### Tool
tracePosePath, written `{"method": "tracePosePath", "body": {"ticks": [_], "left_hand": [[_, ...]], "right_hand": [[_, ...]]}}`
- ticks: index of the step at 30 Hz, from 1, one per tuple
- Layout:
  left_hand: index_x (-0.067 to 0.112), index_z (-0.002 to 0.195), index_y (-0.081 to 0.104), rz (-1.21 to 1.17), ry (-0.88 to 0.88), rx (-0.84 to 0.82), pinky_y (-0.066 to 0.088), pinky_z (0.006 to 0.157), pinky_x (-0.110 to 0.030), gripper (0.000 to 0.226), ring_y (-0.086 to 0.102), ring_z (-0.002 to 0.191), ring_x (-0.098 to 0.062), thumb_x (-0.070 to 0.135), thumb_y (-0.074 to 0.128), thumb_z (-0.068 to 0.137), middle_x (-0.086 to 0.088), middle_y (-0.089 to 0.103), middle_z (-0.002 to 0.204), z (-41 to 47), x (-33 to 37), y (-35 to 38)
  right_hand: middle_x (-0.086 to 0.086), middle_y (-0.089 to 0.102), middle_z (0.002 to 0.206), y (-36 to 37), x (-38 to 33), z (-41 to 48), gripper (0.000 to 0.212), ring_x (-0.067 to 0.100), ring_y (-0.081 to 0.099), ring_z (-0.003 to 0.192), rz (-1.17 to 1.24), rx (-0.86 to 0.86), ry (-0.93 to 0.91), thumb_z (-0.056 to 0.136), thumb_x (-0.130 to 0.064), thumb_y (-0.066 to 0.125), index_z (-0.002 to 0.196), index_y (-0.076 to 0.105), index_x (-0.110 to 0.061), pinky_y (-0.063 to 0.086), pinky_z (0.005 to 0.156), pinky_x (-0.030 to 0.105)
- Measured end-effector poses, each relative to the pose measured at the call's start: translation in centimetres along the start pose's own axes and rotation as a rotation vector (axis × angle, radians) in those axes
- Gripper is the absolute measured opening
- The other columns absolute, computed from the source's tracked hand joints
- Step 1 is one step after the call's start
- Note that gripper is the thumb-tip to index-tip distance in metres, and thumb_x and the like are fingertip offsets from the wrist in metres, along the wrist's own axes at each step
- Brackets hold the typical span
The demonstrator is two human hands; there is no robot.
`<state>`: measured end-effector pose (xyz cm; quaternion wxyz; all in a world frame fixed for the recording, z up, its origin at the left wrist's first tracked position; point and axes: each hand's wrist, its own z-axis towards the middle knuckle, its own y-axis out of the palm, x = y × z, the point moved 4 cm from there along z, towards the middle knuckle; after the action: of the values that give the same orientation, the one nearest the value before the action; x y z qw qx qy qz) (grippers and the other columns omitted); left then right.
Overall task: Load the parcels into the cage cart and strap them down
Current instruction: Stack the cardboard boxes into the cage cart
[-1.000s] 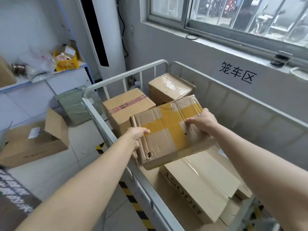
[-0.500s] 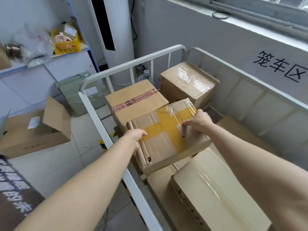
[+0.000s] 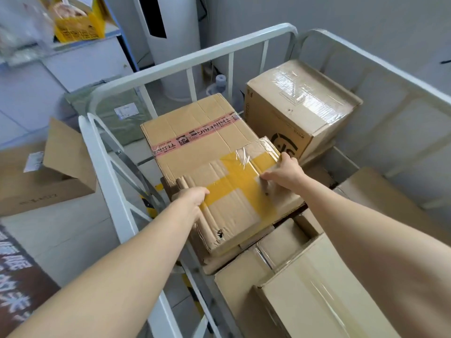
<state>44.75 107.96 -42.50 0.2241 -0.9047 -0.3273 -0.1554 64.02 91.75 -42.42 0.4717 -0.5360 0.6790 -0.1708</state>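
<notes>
I hold a worn cardboard parcel with yellow tape inside the white cage cart. My left hand grips its near left edge and my right hand grips its far right edge. The parcel lies low among the other boxes, against a box with pink tape. A taller taped box stands in the far right corner. More flat boxes lie at the near end of the cart.
An open cardboard box sits on the floor left of the cart. A grey-green bag lies behind the cart's rail. A white column unit stands at the wall. A shelf with a yellow box is far left.
Both hands have lowered the yellow-taped parcel down into the cart, next to the pink-taped box. My head has tilted further down, so the window has left the view.
</notes>
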Motion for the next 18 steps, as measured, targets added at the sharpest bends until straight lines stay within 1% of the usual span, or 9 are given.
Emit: {"method": "tracePosePath", "body": {"ticks": [2,5,7,9,11,14,16,17,18], "left_hand": [[0.004,0.138,0.036,-0.004,0.002,0.009,0.029,0.1,-0.065,0.064,0.038,0.13,-0.04,0.022,0.067,0.086,-0.013,0.035,0.146,0.7,0.4,0.2],[0.003,0.137,0.038,-0.006,-0.025,0.012,0.026,0.102,-0.066,0.062,0.036,0.131,-0.041,0.022,0.068,0.086,-0.013,0.033,0.146,0.9,0.4,0.1],[0.0,0.136,0.04,0.017,-0.021,-0.01,0.024,0.104,-0.065,0.055,0.036,0.132,-0.042,0.018,0.064,0.09,-0.015,0.033,0.147,0.7,0.4,0.3],[-0.002,0.136,0.041,0.048,-0.019,-0.031,0.022,0.106,-0.063,0.048,0.035,0.133,-0.041,0.014,0.058,0.093,-0.015,0.035,0.148,-0.2,0.4,0.3],[-0.001,0.136,0.04,0.098,0.01,-0.021,0.027,0.105,-0.06,0.049,0.037,0.132,-0.04,0.016,0.058,0.093,-0.016,0.037,0.146,-1.4,0.6,-0.3],[0.0,0.138,0.031,0.145,0.129,0.076,0.039,0.099,-0.048,0.062,0.042,0.127,-0.036,0.018,0.063,0.088,-0.018,0.037,0.143,-3.4,1.1,-2.0],[0.0,0.143,0.021,0.195,0.246,0.098,0.039,0.1,-0.043,0.07,0.04,0.129,-0.034,0.015,0.062,0.089,-0.019,0.032,0.145,-5.5,1.7,-2.7],[-0.001,0.145,0.019,0.233,0.311,0.092,0.038,0.1,-0.042,0.072,0.039,0.129,-0.033,0.014,0.061,0.089,-0.019,0.031,0.146,-6.9,2.1,-2.9],[-0.001,0.144,0.021,0.29,0.385,0.084,0.039,0.1,-0.04,0.07,0.04,0.129,-0.033,0.015,0.061,0.089,-0.019,0.033,0.145,-8.6,2.4,-3.1]], "right_hand": [[0.011,0.037,0.14,-0.2,-0.2,0.6,0.091,0.033,0.043,0.123,0.018,-0.002,-0.027,0.069,-0.046,0.079,0.141,0.03,-0.019,0.039,0.104,0.052],[0.012,0.036,0.143,-0.2,-0.4,0.6,0.091,0.033,0.043,0.125,-0.011,0.012,-0.066,0.073,-0.048,0.076,0.144,0.028,-0.018,0.038,0.105,0.051],[0.013,0.035,0.145,-0.3,-0.5,0.1,0.089,0.033,0.042,0.128,-0.06,0.047,-0.086,0.076,-0.048,0.074,0.145,0.028,-0.016,0.037,0.107,0.05],[0.013,0.037,0.144,-0.7,-1.0,-0.9,0.08,0.033,0.041,0.128,-0.115,0.109,-0.1,0.079,-0.046,0.072,0.142,0.032,-0.015,0.035,0.108,0.049],[0.013,0.038,0.143,-1.5,-1.7,-2.2,0.07,0.032,0.038,0.13,-0.175,0.18,-0.129,0.084,-0.04,0.068,0.14,0.036,-0.014,0.032,0.11,0.048],[0.012,0.037,0.146,-3.2,-2.6,-4.9,0.064,0.031,0.035,0.134,-0.181,0.204,-0.187,0.089,-0.034,0.063,0.142,0.036,-0.012,0.03,0.111,0.046],[0.011,0.038,0.146,-4.6,-3.2,-7.2,0.065,0.03,0.036,0.134,-0.179,0.2,-0.218,0.09,-0.033,0.063,0.144,0.035,-0.012,0.032,0.11,0.047],[0.011,0.039,0.146,-5.4,-3.6,-8.6,0.065,0.03,0.037,0.133,-0.185,0.199,-0.234,0.09,-0.033,0.063,0.145,0.034,-0.013,0.034,0.109,0.047],[0.011,0.04,0.146,-6.2,-3.9,-10.1,0.065,0.03,0.039,0.132,-0.194,0.197,-0.251,0.09,-0.033,0.063,0.145,0.034,-0.013,0.036,0.108,0.047]]}}
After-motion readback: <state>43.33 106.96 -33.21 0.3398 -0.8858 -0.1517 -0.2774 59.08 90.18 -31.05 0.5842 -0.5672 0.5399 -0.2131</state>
